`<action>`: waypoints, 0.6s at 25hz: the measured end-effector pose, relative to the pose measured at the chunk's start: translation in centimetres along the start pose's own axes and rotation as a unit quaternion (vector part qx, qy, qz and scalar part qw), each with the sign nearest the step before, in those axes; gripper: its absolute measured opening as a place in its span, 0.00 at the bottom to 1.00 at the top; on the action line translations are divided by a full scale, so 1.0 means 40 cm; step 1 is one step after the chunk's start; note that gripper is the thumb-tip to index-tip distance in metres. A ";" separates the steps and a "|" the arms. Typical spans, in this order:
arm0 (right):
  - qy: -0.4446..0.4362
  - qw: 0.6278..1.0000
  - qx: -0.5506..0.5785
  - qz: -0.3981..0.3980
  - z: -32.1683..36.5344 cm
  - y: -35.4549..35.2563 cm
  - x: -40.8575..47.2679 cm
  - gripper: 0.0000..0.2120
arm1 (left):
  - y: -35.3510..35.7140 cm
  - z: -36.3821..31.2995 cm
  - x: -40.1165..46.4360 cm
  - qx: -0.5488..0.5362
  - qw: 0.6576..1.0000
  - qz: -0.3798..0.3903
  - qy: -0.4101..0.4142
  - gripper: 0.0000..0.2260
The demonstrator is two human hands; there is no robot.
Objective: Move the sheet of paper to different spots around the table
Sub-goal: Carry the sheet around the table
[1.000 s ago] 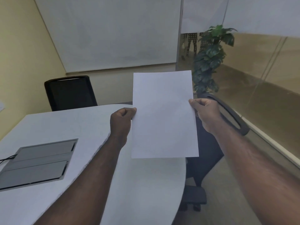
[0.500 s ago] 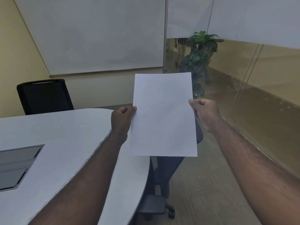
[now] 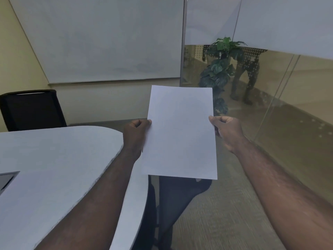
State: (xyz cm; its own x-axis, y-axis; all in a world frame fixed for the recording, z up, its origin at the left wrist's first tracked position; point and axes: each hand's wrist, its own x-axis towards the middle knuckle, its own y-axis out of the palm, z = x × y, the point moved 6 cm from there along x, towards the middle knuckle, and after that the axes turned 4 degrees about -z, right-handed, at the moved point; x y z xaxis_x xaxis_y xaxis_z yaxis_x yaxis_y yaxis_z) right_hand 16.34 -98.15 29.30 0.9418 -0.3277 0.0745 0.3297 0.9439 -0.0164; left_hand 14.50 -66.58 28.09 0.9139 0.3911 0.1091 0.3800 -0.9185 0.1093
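Beside one grey table (image 3: pixel 54 159), two hands (left hand (image 3: pixel 136 135), right hand (image 3: pixel 228 131)) pinch one sheet of paper (image 3: pixel 180 132), seemingly airborne.

Left of the left hand (image 3: pixel 136 135) the rounded white table (image 3: pixel 59 159) lies bare; a dark office chair (image 3: pixel 180 193) stands below both hands.

Black office chair (image 3: pixel 32 110) stands at far left, behind the table edge, w/ a large whiteboard (image 3: pixel 106 38) on the wall above it. Right of the board: glass partition (image 3: pixel 288 114) w/ frosted upper band, a green potted plant (image 3: pixel 220 73) seen by it, and a blurred figure's legs (image 3: pixel 245 82) just right of the plant. Lower down, a second dark chair (image 3: pixel 180 195) sits on beige carpet (image 3: pixel 225 213); grey inset panel (image 3: pixel 7 179) at frame's left edge.
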 end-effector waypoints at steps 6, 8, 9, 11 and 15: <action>0.009 0.999 0.025 0.034 -0.007 0.063 0.201 0.07 | 0.083 0.010 0.119 -0.006 0.999 -0.040 -0.006 0.13; 0.022 0.998 0.024 0.053 -0.017 0.094 0.258 0.11 | 0.085 0.013 0.151 0.003 0.998 -0.058 -0.002 0.16; 0.027 0.997 0.021 0.068 -0.024 0.113 0.288 0.13 | 0.084 0.016 0.168 0.011 0.997 -0.071 0.002 0.18; 0.029 0.994 0.020 0.099 -0.041 0.155 0.346 0.12 | 0.080 0.029 0.199 0.025 0.995 -0.097 0.006 0.20; 0.033 0.986 0.021 0.161 -0.069 0.252 0.460 0.06 | 0.066 0.071 0.247 0.042 0.986 -0.164 0.003 0.18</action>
State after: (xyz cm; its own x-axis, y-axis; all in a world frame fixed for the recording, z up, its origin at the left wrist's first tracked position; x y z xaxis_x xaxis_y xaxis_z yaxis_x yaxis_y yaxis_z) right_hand 37.19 -94.78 27.75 0.9999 -0.0106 0.0074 0.0105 0.9999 0.0132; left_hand 24.95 -65.31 26.66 0.7387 0.6683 0.0873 0.6659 -0.7437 0.0585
